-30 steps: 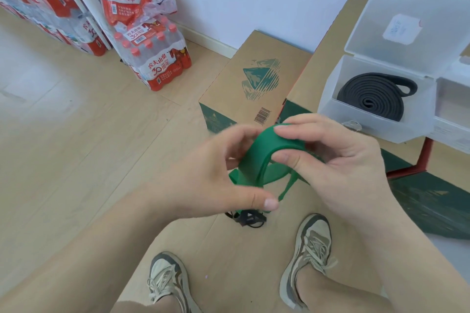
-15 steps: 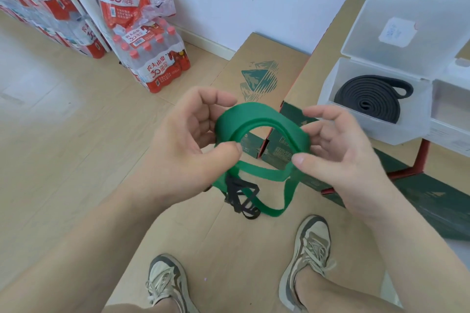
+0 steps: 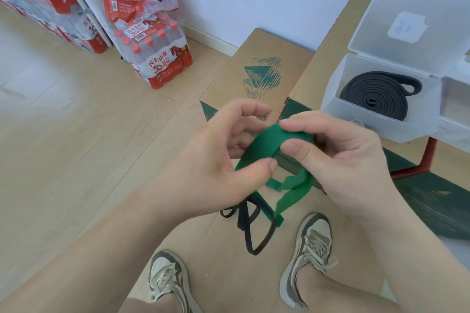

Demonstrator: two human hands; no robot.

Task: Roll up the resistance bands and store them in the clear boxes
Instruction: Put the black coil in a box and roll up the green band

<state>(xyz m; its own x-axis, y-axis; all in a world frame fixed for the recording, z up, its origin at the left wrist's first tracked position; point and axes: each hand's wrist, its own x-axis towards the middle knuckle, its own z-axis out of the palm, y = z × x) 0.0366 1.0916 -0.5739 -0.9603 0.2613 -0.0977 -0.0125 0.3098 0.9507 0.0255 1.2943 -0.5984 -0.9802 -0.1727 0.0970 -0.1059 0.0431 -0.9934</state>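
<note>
Both forearms reach forward, left hand (image 3: 218,155) and right hand (image 3: 343,160) close together, fingers (image 3: 318,122) curled, pinching the green band (image 3: 264,145).

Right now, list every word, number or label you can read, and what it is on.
"农夫山泉": red wrap of the water bottle packs.
"30周年": same wrap, under the brand.
White label on the clear box lid: too blurred to read.
Barcode on the cardboard box: digits too small.

One head-worn wide-angle view, forward and steeply down, close over left hand (image 3: 216,157) and right hand (image 3: 343,160).
</note>
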